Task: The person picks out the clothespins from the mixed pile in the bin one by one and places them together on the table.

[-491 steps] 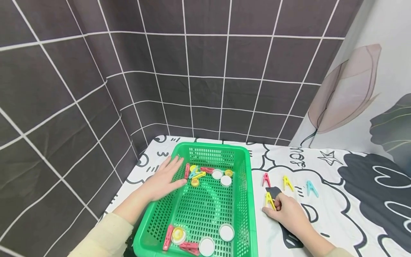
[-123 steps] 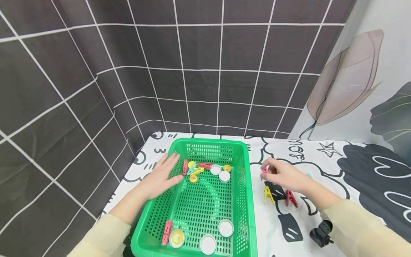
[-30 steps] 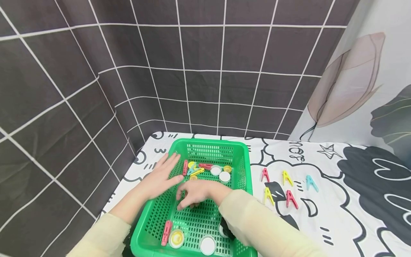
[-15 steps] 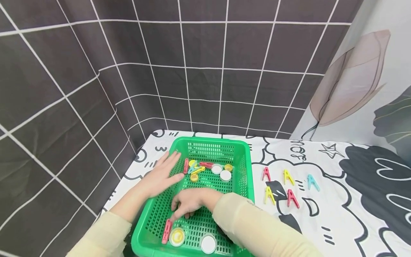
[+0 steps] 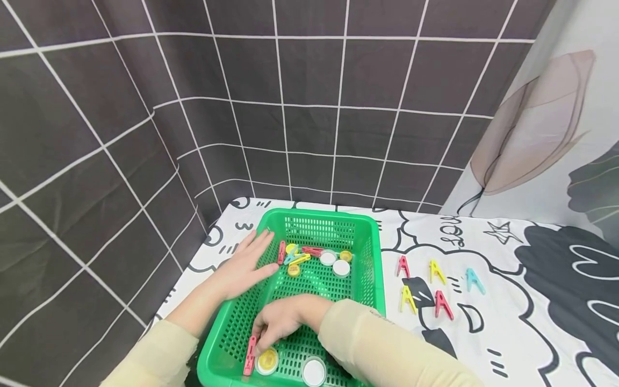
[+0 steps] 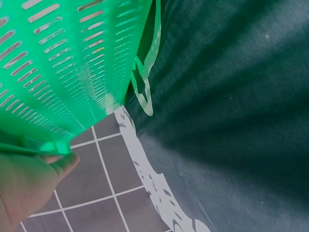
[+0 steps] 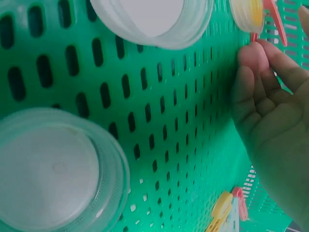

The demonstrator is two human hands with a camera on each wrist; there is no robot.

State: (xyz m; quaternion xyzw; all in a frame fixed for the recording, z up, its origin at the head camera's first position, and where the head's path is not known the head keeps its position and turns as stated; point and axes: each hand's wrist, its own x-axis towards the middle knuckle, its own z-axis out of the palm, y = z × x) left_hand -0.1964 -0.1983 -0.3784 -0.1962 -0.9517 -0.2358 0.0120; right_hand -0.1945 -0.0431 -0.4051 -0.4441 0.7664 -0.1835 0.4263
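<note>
My right hand (image 5: 278, 322) reaches down inside the green basket (image 5: 379, 290). Its thumb and curled fingers pinch at the upper end of a red clothespin (image 5: 249, 357) lying along the left wall. Part of that clothespin (image 7: 276, 21) shows beyond the fingers (image 7: 253, 55) in the right wrist view. Beside it sits a clear-rimmed lid with a yellow cap (image 5: 267, 360) in it. My left hand (image 5: 244, 274) rests on the basket's left rim, fingers spread and straight. On the cloth right of the basket lie two red clothespins (image 5: 442, 305), two yellow clothespins (image 5: 407, 298) and a blue clothespin (image 5: 474, 280).
Farther up in the basket are red clothespins (image 5: 282, 251), a yellow clothespin (image 5: 300, 259), a blue clothespin (image 5: 290, 257), yellow caps (image 5: 293, 270) and white lids (image 5: 341, 268). Another white lid (image 5: 314, 372) sits near the front. A tile-patterned curtain (image 5: 309, 129) hangs behind the table.
Over the last second my right hand has moved down and left within the basket to the red clothespin. Earlier it was among the clothespins on the cloth. My left hand stays on the rim.
</note>
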